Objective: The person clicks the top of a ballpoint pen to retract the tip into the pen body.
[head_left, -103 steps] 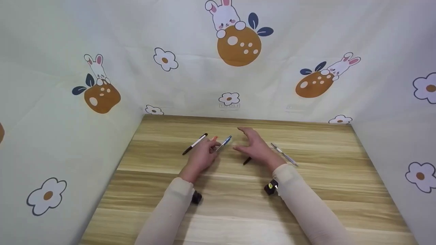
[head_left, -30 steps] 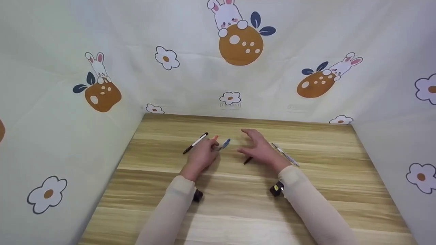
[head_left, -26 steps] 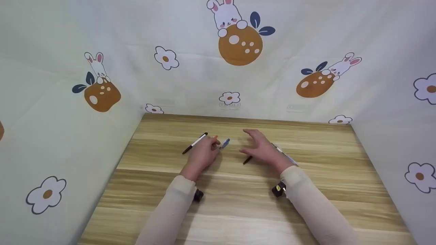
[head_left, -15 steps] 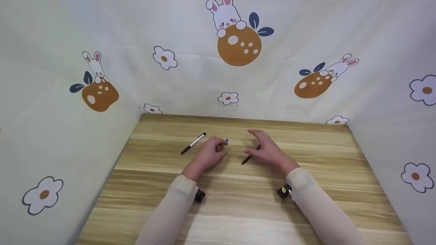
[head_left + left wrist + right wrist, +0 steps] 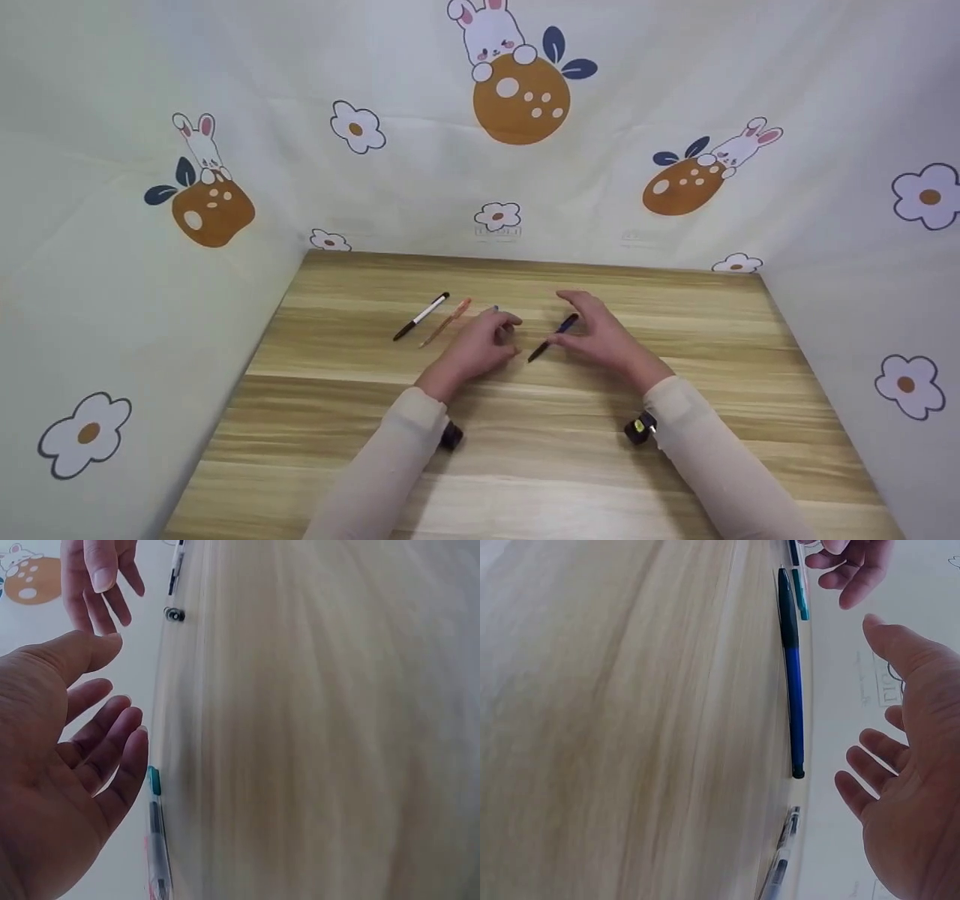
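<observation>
My left hand hovers above the table with loosely bent fingers and nothing in its grasp. Behind it lies a clear pen with a blue-green end, mostly hidden in the head view. To its left are an orange pen and a white pen with black ends. My right hand is also free of any object, thumb and fingers spread apart. A blue pen with a black grip lies on the table beside its thumb. The right wrist view shows a clear pen that the right hand hides in the head view.
The wood-grain table is enclosed at the back and sides by pale cloth printed with rabbits, oranges and flowers. Small black wrist cameras sit under both cuffs.
Both hands have shifted right, apart from the pens. The orange pen and the blue pen have come into fuller view, while the blue-green-ended pen and the right-hand clear pen have become covered.
</observation>
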Action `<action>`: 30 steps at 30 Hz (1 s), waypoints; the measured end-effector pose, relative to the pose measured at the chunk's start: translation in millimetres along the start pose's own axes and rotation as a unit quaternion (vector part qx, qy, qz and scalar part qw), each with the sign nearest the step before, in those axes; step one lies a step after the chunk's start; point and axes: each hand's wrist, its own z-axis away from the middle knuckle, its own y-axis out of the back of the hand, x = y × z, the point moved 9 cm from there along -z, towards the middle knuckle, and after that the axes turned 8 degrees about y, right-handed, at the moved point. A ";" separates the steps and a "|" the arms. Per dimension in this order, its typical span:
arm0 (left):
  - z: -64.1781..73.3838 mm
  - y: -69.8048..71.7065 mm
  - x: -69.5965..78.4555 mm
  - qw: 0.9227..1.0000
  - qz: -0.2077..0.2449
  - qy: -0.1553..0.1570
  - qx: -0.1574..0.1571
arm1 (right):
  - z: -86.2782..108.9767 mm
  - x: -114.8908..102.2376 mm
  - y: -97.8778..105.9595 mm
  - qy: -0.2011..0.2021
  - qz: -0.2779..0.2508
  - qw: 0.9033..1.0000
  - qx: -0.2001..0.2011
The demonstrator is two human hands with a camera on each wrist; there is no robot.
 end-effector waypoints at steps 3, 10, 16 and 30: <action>-2.1 -3.6 2.2 1.000 -0.004 0.001 -0.005 | 3.5 1.3 2.4 -0.007 -0.009 1.000 0.002; -6.3 -11.5 9.3 0.999 -0.032 0.009 -0.010 | 11.0 5.4 9.2 -0.010 -0.030 0.999 0.011; -11.8 -17.8 17.5 0.998 -0.060 0.020 -0.008 | 18.5 15.2 11.4 -0.033 -0.033 0.999 0.011; -21.5 -39.1 27.1 0.996 -0.084 0.013 -0.014 | 27.6 18.5 19.1 -0.039 -0.033 0.999 0.016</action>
